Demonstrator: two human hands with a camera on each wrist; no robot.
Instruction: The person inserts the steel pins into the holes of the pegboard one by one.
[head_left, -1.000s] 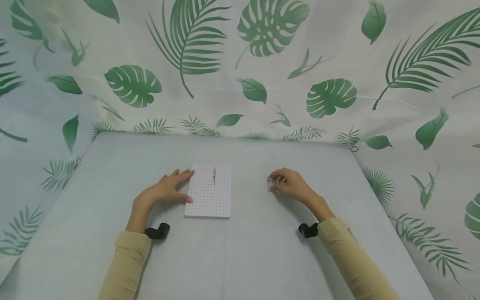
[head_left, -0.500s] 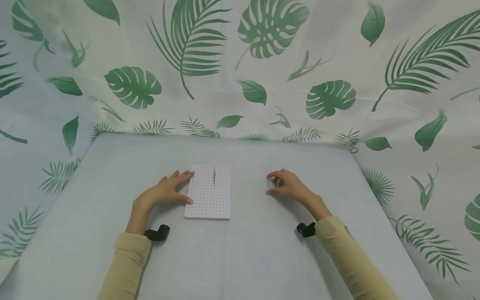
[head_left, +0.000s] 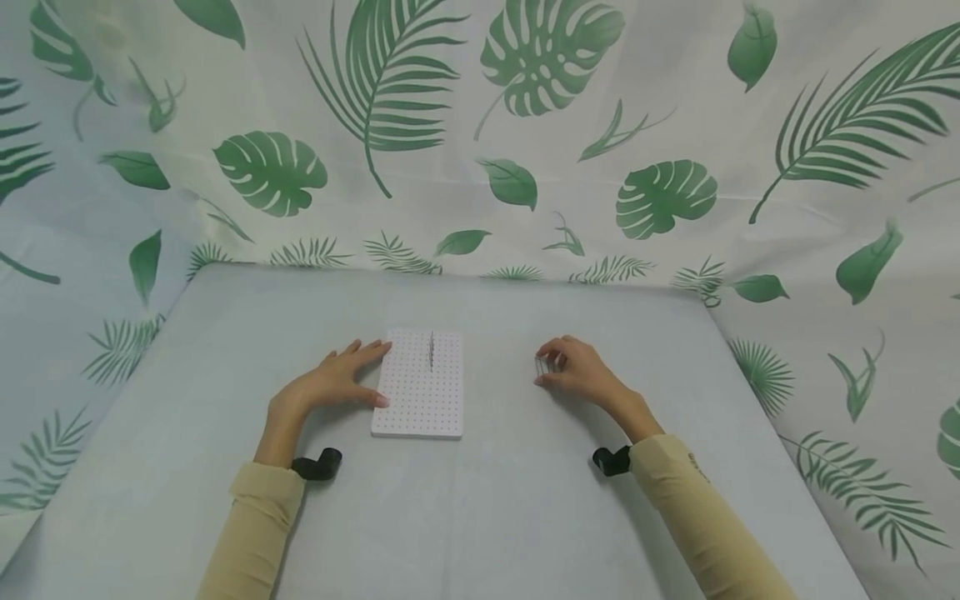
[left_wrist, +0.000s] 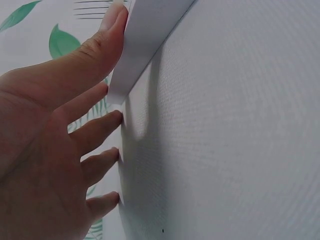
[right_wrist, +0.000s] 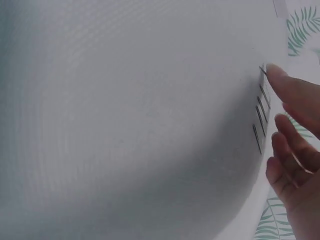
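Observation:
In the head view, a white pegboard (head_left: 420, 412) with rows of small holes lies left of centre. A close row of thin dark pins (head_left: 431, 352) shows on its upper part. My left hand (head_left: 330, 383) rests at the board's left edge, thumb and fingers spread. In the left wrist view the thumb (left_wrist: 95, 55) lies against the board's side (left_wrist: 145, 40). Farther right, my right hand (head_left: 581, 368) is low over several loose thin metal pins (right_wrist: 262, 110) on the table. Its thumb and index finger are bent, apart, at the ends of the leftmost pin; the thumb (right_wrist: 285, 85) partly hides one pin.
A pale grey cloth (head_left: 480, 517) covers the table. Leaf-printed curtains (head_left: 555, 200) stand along the back and sides. A black wrist camera (head_left: 318, 465) sits at the left wrist, another black camera (head_left: 611, 461) at the right.
My right thumb and index finger have shifted slightly around the leftmost loose pin, parting and then drawing a little closer. The left hand and the pegboard hold still.

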